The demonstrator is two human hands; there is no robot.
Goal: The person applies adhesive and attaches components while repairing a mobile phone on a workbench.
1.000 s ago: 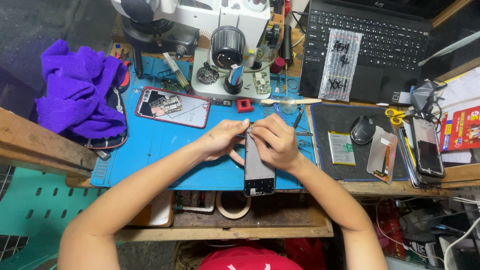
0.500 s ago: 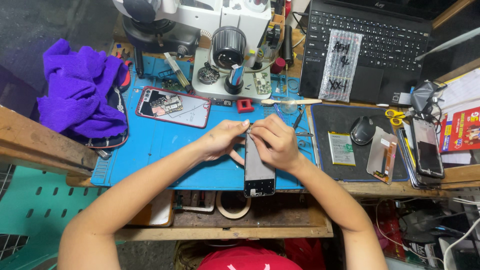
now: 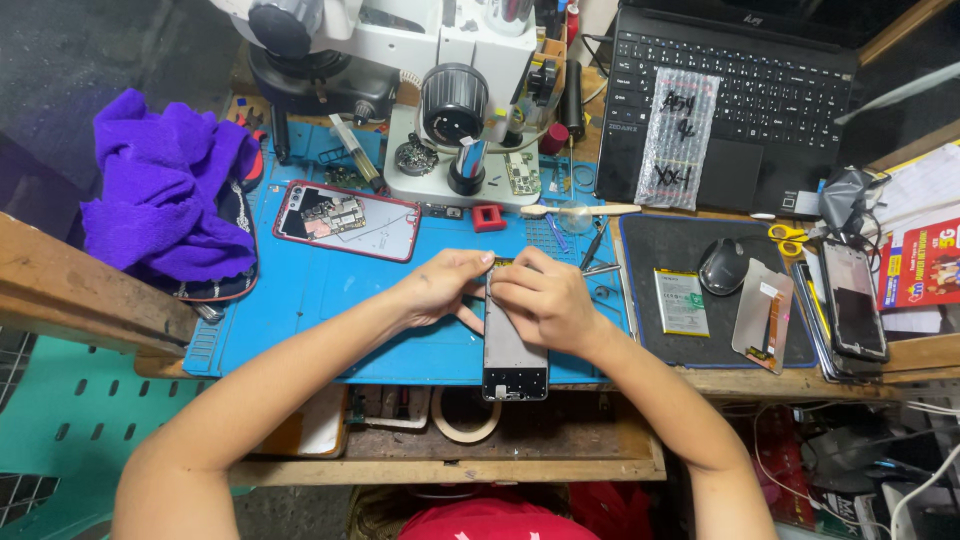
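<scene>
Head view shows both hands meeting over a phone screen panel [image 3: 514, 350] lying at the near edge of the blue mat [image 3: 300, 320] on the tabletop. Left hand [image 3: 440, 290] and right hand [image 3: 540, 300] pinch its top end with closed fingers. Thin, light, stiff glass, probably fragile: best held by the side edges.

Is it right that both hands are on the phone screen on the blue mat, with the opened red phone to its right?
Not quite. Both hands, left hand and right hand, are on the phone screen on the blue mat, but the opened red phone lies to its left, not its right. The head view shows this.
</scene>
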